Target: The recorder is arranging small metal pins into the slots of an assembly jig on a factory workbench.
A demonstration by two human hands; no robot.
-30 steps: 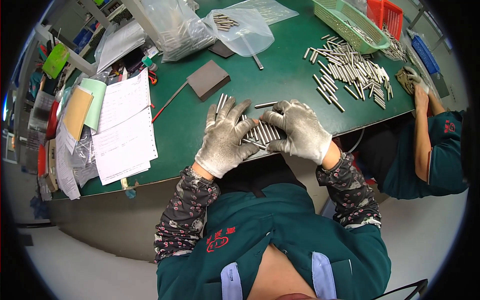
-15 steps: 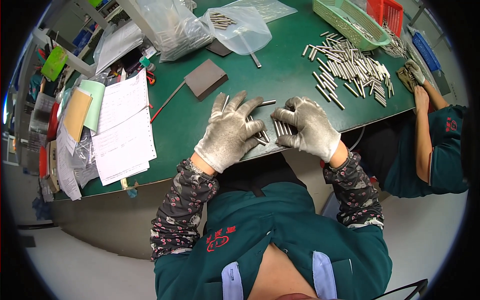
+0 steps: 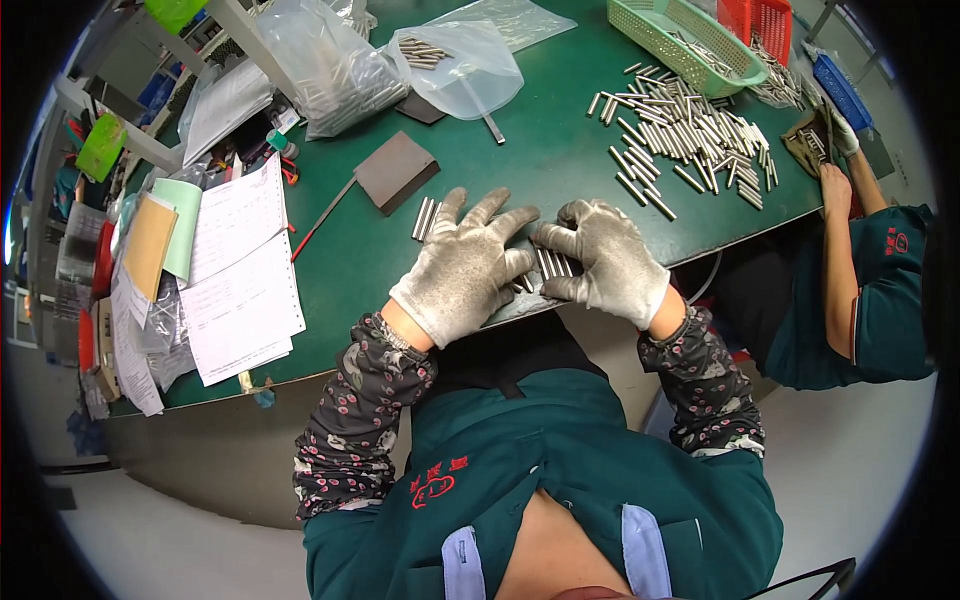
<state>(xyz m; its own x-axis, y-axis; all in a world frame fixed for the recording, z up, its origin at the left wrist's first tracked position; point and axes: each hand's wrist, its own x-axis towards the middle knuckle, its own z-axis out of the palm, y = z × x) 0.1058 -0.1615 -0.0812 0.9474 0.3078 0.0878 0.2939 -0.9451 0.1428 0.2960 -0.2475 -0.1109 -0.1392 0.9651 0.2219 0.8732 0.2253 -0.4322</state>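
Observation:
Short, shiny metal pins lie under and around my gloved hands near the table's front edge. My left hand (image 3: 465, 265) rests palm down with its fingers spread, covering part of that spot. A small row of pins (image 3: 427, 219) shows beside its fingers on the left, and a few pin ends (image 3: 523, 284) peek out by its thumb. My right hand (image 3: 605, 255) has its thumb and fingers curled around a side-by-side row of pins (image 3: 553, 263). What lies beneath the left palm is hidden.
A grey block (image 3: 397, 172) sits beyond my left hand, with papers (image 3: 240, 265) to its left. Loose pins (image 3: 690, 135) are heaped at the right, near a green basket (image 3: 680, 45). Plastic bags (image 3: 465, 65) lie at the back. A co-worker's arm (image 3: 838, 255) reaches in at right.
My left hand has shifted slightly right, and the pins at its left side now show as an even row. My right hand keeps its hold. The whole view has shifted a little.

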